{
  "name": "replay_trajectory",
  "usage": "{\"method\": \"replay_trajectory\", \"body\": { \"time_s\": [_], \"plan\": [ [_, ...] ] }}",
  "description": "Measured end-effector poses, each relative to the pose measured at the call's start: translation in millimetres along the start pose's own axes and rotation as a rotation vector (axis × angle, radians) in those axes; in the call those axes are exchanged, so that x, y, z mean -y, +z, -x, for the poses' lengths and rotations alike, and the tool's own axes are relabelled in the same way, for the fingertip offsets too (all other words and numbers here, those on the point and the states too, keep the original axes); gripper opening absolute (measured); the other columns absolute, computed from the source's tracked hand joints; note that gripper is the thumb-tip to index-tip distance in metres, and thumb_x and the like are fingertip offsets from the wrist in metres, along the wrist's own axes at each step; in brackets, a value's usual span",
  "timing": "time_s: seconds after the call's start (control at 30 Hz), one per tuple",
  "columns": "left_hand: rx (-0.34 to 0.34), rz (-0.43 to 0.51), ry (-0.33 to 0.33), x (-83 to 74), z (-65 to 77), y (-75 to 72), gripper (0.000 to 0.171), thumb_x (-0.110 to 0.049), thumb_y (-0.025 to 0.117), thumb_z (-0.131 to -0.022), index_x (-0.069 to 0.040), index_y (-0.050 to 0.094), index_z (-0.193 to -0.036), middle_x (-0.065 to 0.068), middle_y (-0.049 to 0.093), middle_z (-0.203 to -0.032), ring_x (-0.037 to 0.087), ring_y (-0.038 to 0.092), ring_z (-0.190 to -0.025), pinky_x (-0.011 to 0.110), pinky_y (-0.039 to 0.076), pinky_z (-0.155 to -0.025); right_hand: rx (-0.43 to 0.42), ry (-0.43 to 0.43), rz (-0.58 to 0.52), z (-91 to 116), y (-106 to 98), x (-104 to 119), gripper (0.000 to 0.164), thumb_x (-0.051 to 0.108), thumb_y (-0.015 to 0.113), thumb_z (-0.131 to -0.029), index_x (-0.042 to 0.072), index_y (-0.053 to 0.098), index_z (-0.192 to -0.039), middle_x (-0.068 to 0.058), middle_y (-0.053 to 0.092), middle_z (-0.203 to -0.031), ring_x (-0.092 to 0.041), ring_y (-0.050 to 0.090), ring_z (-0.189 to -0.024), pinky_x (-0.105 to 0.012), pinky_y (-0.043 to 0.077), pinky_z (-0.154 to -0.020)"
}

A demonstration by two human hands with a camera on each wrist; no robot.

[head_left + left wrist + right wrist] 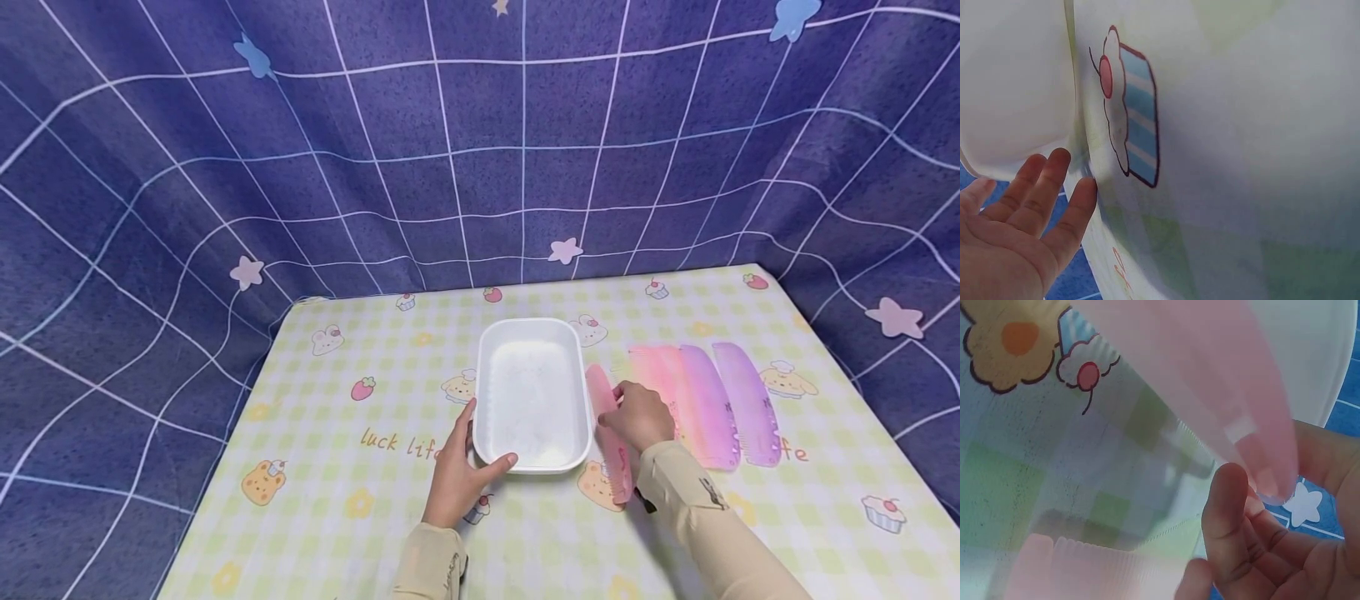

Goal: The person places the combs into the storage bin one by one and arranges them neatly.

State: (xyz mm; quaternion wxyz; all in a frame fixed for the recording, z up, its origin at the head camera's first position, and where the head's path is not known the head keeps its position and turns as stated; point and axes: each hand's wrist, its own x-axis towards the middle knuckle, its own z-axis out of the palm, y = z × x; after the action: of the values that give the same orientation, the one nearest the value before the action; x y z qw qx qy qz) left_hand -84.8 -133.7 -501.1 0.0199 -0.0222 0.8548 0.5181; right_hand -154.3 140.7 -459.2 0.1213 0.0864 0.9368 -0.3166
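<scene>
A white rectangular tub [535, 392] stands at the middle of the table. In the head view my left hand [461, 475] rests at its near left corner, thumb at the near rim and fingers along the left wall. The left wrist view shows those fingers [1054, 181] fairly straight beside the tub. Just right of the tub, my right hand [641, 414] pinches a pink comb [609, 433] between thumb and fingers. In the right wrist view the comb [1210, 369] is tilted, its teeth facing the tablecloth.
Right of my right hand lie several more combs, overlapping in a row from pink to a purple comb [708, 404], with another purple comb [748, 404] beside them. The checked tablecloth [315, 500] has printed cartoon pictures. A blue curtain [480, 192] hangs behind the table.
</scene>
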Motion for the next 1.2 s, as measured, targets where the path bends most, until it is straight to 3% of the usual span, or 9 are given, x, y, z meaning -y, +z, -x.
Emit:
{"method": "replay_trajectory", "body": {
  "time_s": [0.43, 0.93, 1.2],
  "plan": [
    [-0.004, 0.012, 0.019, 0.5, 0.8, 0.2, 0.105, -0.042, 0.086, -0.081, -0.019, 0.025, -0.163, 0.016, 0.051, -0.15, 0.039, 0.054, -0.132, 0.055, 0.04, -0.112, -0.042, -0.036, -0.03, 6.5, -7.1, 0.0, 0.032, 0.016, 0.077, -0.083, 0.001, 0.065, -0.109, -0.016, 0.069, -0.093, -0.031, 0.063, -0.08, -0.045, 0.051, -0.066],
    [-0.012, 0.001, 0.005, -1.3, 1.3, -0.4, 0.106, -0.041, 0.087, -0.08, -0.018, 0.026, -0.163, 0.017, 0.051, -0.15, 0.04, 0.054, -0.132, 0.054, 0.039, -0.113, -0.068, -0.085, -0.082, 14.5, -30.3, 4.1, 0.035, 0.018, 0.075, -0.087, 0.001, 0.064, -0.116, -0.014, 0.065, -0.092, -0.028, 0.059, -0.078, -0.04, 0.046, -0.063],
    [-0.009, 0.008, 0.009, -0.7, 1.4, -0.4, 0.106, -0.041, 0.087, -0.08, -0.019, 0.026, -0.163, 0.017, 0.051, -0.149, 0.039, 0.054, -0.131, 0.054, 0.04, -0.113, -0.13, -0.134, -0.114, 20.7, -42.3, 14.3, 0.037, 0.019, 0.075, -0.087, 0.002, 0.065, -0.117, -0.015, 0.067, -0.096, -0.031, 0.06, -0.081, -0.04, 0.047, -0.066]
  ]
}}
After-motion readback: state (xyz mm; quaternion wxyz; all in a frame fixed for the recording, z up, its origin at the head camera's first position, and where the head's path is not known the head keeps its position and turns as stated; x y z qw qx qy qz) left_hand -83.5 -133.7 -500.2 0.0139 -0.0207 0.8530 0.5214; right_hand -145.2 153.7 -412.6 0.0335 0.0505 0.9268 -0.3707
